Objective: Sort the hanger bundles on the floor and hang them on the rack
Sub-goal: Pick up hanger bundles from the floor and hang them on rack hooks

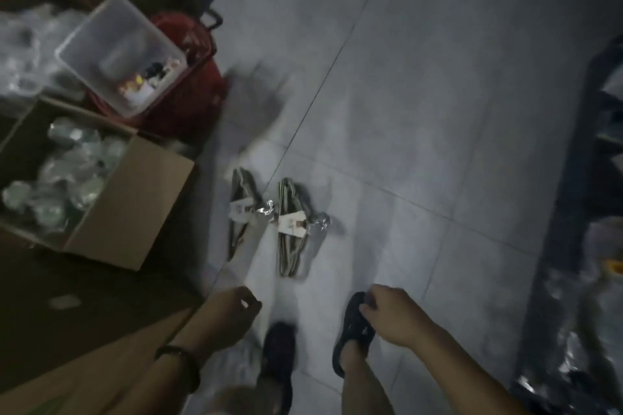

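Hanger bundles, two in number, lie side by side on the tiled floor [421, 111]. The left bundle [241, 212] is just beside an open cardboard box [135, 212] and the right bundle [291, 229] is near it. Each is banded with a paper label. Neither is touched. The left hand [232, 310] and right hand [391, 310] hang nearer the camera, fingers loosely curled and holding nothing. Judgement: the pick-up step is in hand, and nothing is hung yet. The next move calls for a reach down and forward to grip one bundle, likely at its banded middle or hooks. No rack can be identified, as the picture is blurred.
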`<state>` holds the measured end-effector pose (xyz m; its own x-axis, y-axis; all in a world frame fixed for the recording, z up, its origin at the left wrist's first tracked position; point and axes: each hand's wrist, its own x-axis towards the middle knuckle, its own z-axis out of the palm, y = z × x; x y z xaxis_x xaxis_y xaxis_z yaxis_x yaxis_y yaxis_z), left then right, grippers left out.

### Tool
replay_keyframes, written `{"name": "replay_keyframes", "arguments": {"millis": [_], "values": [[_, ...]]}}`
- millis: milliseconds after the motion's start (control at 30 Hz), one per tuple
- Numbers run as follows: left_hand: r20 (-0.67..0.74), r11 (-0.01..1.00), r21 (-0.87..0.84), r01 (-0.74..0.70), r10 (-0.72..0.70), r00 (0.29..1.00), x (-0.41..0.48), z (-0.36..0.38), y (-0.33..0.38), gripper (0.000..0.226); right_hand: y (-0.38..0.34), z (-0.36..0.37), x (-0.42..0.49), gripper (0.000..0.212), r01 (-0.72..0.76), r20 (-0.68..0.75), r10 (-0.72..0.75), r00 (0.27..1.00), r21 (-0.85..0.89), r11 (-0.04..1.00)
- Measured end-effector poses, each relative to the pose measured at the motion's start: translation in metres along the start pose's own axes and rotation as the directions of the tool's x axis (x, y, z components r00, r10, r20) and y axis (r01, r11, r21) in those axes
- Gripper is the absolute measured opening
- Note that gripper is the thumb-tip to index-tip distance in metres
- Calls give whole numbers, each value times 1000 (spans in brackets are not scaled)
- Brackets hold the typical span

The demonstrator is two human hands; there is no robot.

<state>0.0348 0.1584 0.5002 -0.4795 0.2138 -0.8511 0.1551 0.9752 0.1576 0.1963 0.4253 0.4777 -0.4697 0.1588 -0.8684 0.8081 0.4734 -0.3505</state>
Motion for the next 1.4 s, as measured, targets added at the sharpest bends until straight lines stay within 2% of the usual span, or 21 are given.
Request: {"name": "replay_keyframes", "arguments": {"millis": [67,200,300,367,433,533,633,700,767,867,933,1000,1133,1200,1300,1400], "values": [[22,995,-88,54,-52,998,56,36,-13,22,6,7,71,24,9,73,-5,997,-55,998],[131,949,-257,184,-154,979,175,123,-46,21,21,37,219,26,7,130,10,992,-128,992],[193,930,-259,262,-216,957,263,171,-70,28,30,70,322,30,-3,116,31,993,-233,972],[140,924,-290,249,-216,966,321,183,-75,31,30,93,380,31,-20,98,44,994,-236,971],[28,884,-406,231,-241,970,378,195,-78,45,26,122,432,34,-31,118,47,992,-129,991],[-123,813,-543,210,-325,938,442,211,-72,67,13,161,492,37,-147,153,116,981,214,966],[-140,763,-617,193,-348,927,478,227,-58,55,3,195,532,49,-163,56,154,986,438,884],[-124,734,-655,180,-340,932,484,234,-49,38,-2,213,546,54,-148,-49,195,980,478,866],[-138,702,-690,173,-363,921,482,236,-44,27,-9,225,553,50,-170,-128,266,955,498,851],[-144,659,-734,162,-385,912,476,234,-37,21,-22,233,551,40,-205,-202,372,906,559,803],[-125,630,-760,158,-381,916,472,228,-31,18,-24,230,548,35,-193,-252,392,885,568,800],[-126,612,-780,130,-358,925,468,219,-26,21,-23,222,544,26,-177,-264,396,880,589,788],[-110,564,-819,104,-333,937,446,200,-10,28,-24,195,523,18,-170,-202,431,880,712,681],[-98,485,-870,85,-341,935,424,191,1,39,-27,181,501,19,-162,-189,434,881,742,651],[-34,371,-926,75,-278,960,380,171,21,67,-30,150,447,20,-99,-217,386,896,751,652],[-10,247,-968,30,-160,987,336,131,39,69,-29,113,377,19,-56,-182,325,928,794,605]]}}
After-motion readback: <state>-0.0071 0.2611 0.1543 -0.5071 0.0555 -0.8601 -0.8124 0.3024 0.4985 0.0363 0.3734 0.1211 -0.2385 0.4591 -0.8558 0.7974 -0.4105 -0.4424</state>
